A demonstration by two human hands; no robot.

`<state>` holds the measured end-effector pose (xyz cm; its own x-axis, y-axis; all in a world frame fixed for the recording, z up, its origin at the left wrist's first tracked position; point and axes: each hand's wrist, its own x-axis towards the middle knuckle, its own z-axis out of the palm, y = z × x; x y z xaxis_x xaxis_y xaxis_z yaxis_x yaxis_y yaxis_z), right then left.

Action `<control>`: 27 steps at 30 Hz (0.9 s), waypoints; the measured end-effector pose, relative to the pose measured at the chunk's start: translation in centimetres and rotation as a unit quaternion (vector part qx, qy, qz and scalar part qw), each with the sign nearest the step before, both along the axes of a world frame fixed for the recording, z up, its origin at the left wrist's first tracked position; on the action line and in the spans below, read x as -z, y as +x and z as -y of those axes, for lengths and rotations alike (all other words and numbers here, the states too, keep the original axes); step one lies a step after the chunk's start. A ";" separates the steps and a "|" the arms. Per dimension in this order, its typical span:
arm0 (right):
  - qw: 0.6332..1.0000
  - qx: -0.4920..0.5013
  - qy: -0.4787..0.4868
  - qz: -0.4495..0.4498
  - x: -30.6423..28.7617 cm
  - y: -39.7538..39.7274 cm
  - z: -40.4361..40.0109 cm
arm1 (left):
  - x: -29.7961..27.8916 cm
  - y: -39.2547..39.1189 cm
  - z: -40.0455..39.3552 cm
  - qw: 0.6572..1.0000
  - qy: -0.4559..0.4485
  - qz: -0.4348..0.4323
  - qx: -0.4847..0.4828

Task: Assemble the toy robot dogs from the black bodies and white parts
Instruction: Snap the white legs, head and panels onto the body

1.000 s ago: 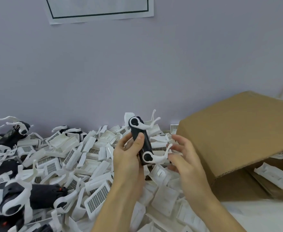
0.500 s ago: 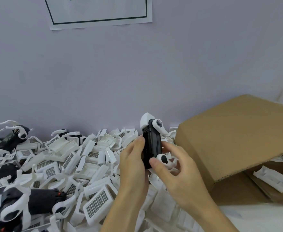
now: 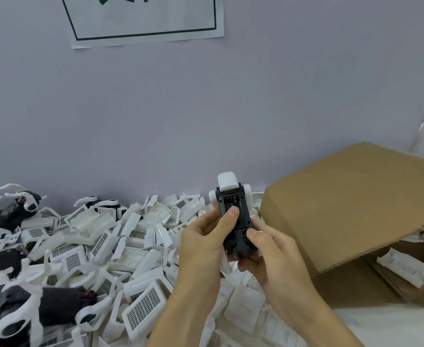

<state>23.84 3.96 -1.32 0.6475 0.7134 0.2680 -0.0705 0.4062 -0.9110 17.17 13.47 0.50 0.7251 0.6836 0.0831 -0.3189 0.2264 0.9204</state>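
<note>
1. Toy robot dog (image 3: 234, 216) sits in both my hands, near the middle of the frame, a bit to the right.
2. Its black body stands up tall, with its flat underside facing me. A white part (image 3: 228, 180) sticks out at the top.
3. My left hand (image 3: 203, 244) curls around the left side of the dog. My thumb presses on the black underside.
4. My right hand (image 3: 273, 256) holds the bottom end of the dog. My thumb lies on the front and my fingers wrap behind.
5. A big pile of white parts (image 3: 110, 246) fills the lower left of the frame. Many have little grids on them.
6. More dogs with black bodies (image 3: 55, 309) lie in the pile at the far left.
7. A brown cardboard box (image 3: 356, 209) sits at the right, touching the pile. A few white pieces (image 3: 403, 270) lie under its flap.
8. A white paper sign (image 3: 143, 18) hangs on the wall at the top.
</note>
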 end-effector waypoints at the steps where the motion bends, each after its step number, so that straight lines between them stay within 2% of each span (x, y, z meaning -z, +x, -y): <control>1: 1.000 -0.018 0.007 -0.014 0.0 0.0 0.0 | 0.0 0.0 0.0 1.000 0.006 -0.012 0.016; 4: 0.996 -0.062 0.014 -0.060 -0.2 -0.1 0.1 | 0.0 -0.2 0.0 0.998 -0.013 -0.022 0.062; 8: 0.996 -0.066 -0.043 -0.027 -0.2 0.0 0.4 | 0.1 -0.1 -0.2 0.997 -0.045 -0.016 0.059; 11: 0.991 -0.007 -0.120 0.051 -0.4 0.0 0.5 | 0.2 -0.2 -0.6 0.999 -0.034 -0.016 0.034; 15: 0.967 0.112 -0.190 0.126 -0.3 1.1 0.8 | 0.1 -0.5 -1.5 0.998 -0.025 0.009 -0.059; 17: 0.941 0.147 -0.239 0.191 0.3 1.9 1.1 | 0.2 -0.6 -2.1 0.994 -0.008 -0.005 -0.107; 19: 0.906 0.129 -0.299 0.270 1.1 2.2 1.2 | 0.3 -0.7 -2.5 0.991 -0.008 -0.009 -0.132; 22: 0.808 0.075 -0.411 0.415 2.4 1.8 0.9 | 0.3 -0.8 -2.5 0.991 -0.011 -0.008 -0.136; 24: 0.760 0.058 -0.445 0.470 3.0 1.4 0.6 | 0.2 -0.7 -2.4 0.991 -0.004 -0.007 -0.130; 27: 0.743 0.061 -0.454 0.488 2.7 1.2 0.4 | 0.3 -0.6 -2.3 0.992 -0.001 -0.003 -0.122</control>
